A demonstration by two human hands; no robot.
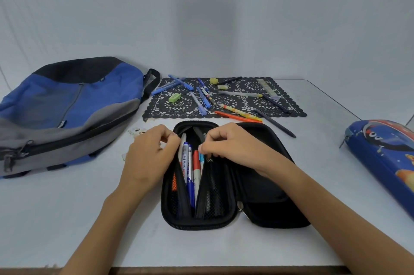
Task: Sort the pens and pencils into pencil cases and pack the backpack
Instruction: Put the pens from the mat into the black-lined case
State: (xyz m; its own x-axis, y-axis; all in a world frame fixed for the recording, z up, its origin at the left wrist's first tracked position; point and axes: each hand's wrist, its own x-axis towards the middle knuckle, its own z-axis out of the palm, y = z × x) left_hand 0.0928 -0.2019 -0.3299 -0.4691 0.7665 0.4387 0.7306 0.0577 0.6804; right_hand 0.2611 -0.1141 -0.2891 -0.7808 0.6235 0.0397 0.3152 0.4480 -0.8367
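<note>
A black pencil case [257, 189] lies open on the table in front of me. Its mesh pocket is spread apart and holds several pens [189, 169], blue, white and red. My left hand [150, 153] pinches the pocket's left edge. My right hand [233, 144] pinches the pocket's right edge. Behind the case, several loose pens and pencils [237, 113] lie on and beside a black lace mat [224, 99]. A blue, grey and black backpack [67, 108] lies flat at the left. A blue printed pencil case [385, 158] sits at the right edge.
Two erasers, a green one [174, 97] and a yellow one [213, 81], lie on the mat with a clear ruler-like box [267, 88]. Small scraps [136, 132] lie left of the black case. The table's front edge [224, 269] runs along the bottom.
</note>
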